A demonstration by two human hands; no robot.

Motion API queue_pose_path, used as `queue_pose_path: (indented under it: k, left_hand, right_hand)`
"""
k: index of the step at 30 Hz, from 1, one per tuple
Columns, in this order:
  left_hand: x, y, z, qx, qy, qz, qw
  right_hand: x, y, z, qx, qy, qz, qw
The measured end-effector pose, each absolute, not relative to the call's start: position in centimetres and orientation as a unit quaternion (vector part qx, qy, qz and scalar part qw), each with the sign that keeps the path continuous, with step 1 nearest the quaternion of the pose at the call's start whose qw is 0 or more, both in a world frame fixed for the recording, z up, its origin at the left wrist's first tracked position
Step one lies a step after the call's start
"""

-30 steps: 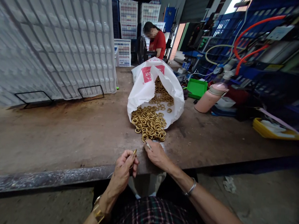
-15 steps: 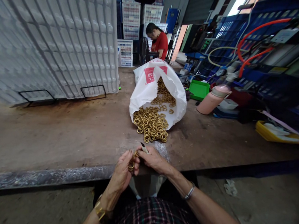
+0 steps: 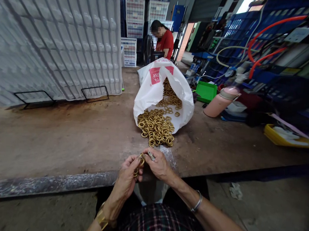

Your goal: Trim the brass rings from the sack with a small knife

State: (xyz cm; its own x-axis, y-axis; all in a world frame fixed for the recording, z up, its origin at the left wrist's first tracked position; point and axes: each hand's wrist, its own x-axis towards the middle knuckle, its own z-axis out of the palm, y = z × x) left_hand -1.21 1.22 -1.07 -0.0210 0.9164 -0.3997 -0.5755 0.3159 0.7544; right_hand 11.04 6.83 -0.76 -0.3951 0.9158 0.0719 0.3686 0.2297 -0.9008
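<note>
Gold-coloured rings [image 3: 142, 162] are gripped by the left hand [image 3: 128, 171], just beside the right hand [image 3: 158, 164], in which a small tool [image 3: 151, 156] is clasped. Beyond both, "TAR" can be read on a white bag [image 3: 145, 97].

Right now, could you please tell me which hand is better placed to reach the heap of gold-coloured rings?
Probably the right hand: it is nearer the heap, though it also holds a small tool. The left hand sits farther away, gripping a few rings.

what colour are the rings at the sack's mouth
The rings are brassy gold; see the head view.
</note>
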Motion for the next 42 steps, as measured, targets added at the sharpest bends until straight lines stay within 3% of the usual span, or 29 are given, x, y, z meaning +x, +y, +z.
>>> queue_pose_path:
  k: [8,20,42]
  left_hand:
    - [-1.3,1.6,-1.0,0.167,0.46,0.541,0.684]
    - [-1.4,2.6,-0.2,-0.106,0.391,0.504,0.762]
    - [-1.3,2.0,0.2,-0.099,0.309,0.466,0.823]
  right_hand:
    - [11.2,6.9,-0.9,-0.462,-0.703,0.437,0.318]
    - [11.5,6.8,-1.2,-0.405,-0.727,0.447,0.327]
    - [11.7,7.1,-0.8,-0.404,-0.638,0.575,0.315]
